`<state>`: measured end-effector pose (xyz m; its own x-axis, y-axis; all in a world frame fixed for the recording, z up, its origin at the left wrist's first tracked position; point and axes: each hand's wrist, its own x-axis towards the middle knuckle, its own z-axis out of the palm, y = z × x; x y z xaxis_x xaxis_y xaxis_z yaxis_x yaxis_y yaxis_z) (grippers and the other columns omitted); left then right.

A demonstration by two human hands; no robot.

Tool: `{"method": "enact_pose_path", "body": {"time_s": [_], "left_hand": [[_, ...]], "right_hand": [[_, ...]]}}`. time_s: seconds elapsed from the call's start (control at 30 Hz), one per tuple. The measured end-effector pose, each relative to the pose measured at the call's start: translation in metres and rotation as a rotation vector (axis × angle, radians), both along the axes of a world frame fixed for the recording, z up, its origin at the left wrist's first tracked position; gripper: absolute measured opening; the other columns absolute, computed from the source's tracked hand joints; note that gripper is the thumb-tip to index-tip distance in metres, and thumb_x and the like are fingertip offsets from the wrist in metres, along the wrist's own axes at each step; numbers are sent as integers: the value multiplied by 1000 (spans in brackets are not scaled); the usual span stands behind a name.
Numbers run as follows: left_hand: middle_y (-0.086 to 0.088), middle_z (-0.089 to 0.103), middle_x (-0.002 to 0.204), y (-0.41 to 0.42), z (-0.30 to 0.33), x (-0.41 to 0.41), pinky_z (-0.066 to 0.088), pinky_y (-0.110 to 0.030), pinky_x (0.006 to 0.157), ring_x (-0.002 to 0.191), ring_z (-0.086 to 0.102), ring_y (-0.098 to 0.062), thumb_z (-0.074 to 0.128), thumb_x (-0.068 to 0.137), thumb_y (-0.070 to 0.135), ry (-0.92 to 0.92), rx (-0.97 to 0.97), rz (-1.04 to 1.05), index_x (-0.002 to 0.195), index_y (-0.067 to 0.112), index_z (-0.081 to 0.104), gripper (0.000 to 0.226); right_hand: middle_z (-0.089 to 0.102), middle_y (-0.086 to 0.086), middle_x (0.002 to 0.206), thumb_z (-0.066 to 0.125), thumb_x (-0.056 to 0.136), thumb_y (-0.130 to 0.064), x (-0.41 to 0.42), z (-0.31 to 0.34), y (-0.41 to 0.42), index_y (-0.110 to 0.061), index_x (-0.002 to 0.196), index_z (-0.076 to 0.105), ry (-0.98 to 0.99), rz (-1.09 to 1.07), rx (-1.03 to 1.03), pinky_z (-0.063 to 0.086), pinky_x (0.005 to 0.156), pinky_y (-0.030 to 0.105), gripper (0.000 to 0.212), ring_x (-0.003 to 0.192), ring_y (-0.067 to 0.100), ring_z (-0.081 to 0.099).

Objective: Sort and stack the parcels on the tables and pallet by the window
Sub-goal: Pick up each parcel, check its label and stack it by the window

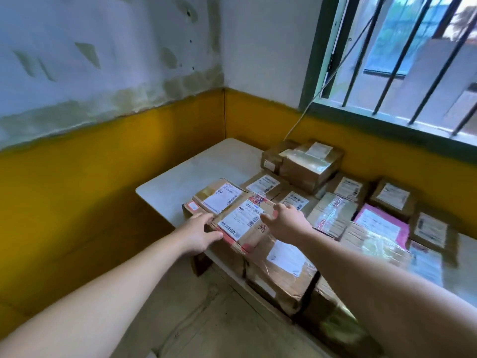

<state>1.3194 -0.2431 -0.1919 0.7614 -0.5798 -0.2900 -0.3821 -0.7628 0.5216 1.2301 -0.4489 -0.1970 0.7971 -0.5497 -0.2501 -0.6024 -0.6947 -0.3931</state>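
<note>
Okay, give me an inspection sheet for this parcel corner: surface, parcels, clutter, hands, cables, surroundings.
Surface: white table in the corner; its left part is bare.
Job's things: red-edged parcel on top of a stack at the table's front edge; taped box stacked at the back; pink mailer among flat parcels on the right.
Clutter: nothing seen.
Hands: left hand holds the red-edged parcel's near left corner; right hand lies at its right side, fingers loosely bent, grip unclear.
Cables: white cable runs from the window down behind the boxes.
Surroundings: yellow and white wall, barred window, concrete floor.
</note>
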Motion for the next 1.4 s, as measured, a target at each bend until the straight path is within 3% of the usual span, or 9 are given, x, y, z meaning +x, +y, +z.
{"method": "enact_pose_path", "body": {"time_s": [0.1, 0.17, 0.3, 0.37, 0.53, 0.87, 1.0, 1.2, 1.4], "left_hand": [[-3, 22, 158, -11, -14, 25, 22, -28, 114, 143, 25, -20, 60, 91, 39, 7, 57, -53, 150, 16, 28, 70], [-3, 18, 159, -19, -25, 38, 20, -30, 116, 145, 21, -20, 61, 90, 42, 20, 84, -64, 151, 16, 24, 77], [-2, 9, 161, -30, -44, 51, 11, -30, 118, 148, 11, -21, 64, 87, 46, 37, 164, -169, 154, 21, 16, 86], [-3, 7, 162, -34, -51, 55, 10, -29, 118, 148, 10, -22, 64, 86, 49, 48, 196, -224, 154, 22, 16, 87], [-7, 1, 162, -46, -52, 59, 12, -41, 121, 148, 5, -27, 57, 87, 56, 1, 309, -363, 153, 25, 15, 84], [-1, 11, 161, -63, -39, 11, 13, -39, 119, 148, 10, -21, 57, 89, 52, 40, 109, -707, 153, 23, 16, 82], [-1, 26, 156, -67, -43, -7, 23, -42, 117, 142, 24, -24, 59, 86, 55, 62, 103, -705, 153, 24, 16, 85], [0, 29, 154, -77, -39, -23, 25, -44, 113, 139, 25, -24, 59, 85, 55, 58, 145, -647, 153, 28, 11, 87], [2, 20, 157, -77, -44, -33, 18, -42, 115, 141, 14, -25, 70, 80, 49, 95, 170, -604, 154, 27, 0, 104]], "right_hand": [[49, 12, 137, 44, 96, -61, 23, -10, -11, -23, 148, 38, 20, -37, 4, 57, 74, 33, 65, 104, 24, 56], [47, 12, 141, 42, 95, -63, 37, -21, -16, -24, 149, 36, 56, -37, -23, 54, 91, 41, 67, 116, 28, 54], [43, 12, 148, 37, 95, -64, 47, -37, -17, -25, 150, 34, 137, -14, -93, 29, 115, 47, 67, 136, 32, 39], [41, 12, 149, 38, 95, -61, 47, -40, -16, -24, 148, 36, 143, -15, -97, 25, 117, 48, 64, 138, 32, 36], [43, 12, 147, 44, 95, -60, 39, -30, -26, -23, 148, 37, 104, -150, -93, 34, 112, 48, 65, 134, 32, 40], [46, 13, 146, 44, 93, -64, -37, -3, -21, -21, 147, 38, 253, -328, -302, 29, 115, 47, 69, 135, 33, 40], [41, 14, 151, 46, 93, -62, -58, -4, -22, -22, 150, 34, 352, -281, -329, 18, 120, 49, 70, 143, 34, 29], [27, 11, 160, 39, 93, -69, -60, -10, -35, -25, 154, 26, 457, -148, -316, 1, 122, 52, 76, 151, 33, 7], [41, 12, 153, 35, 90, -74, -58, -15, -44, -25, 148, 36, 442, -113, -317, -3, 120, 55, 76, 148, 34, 21]]}}
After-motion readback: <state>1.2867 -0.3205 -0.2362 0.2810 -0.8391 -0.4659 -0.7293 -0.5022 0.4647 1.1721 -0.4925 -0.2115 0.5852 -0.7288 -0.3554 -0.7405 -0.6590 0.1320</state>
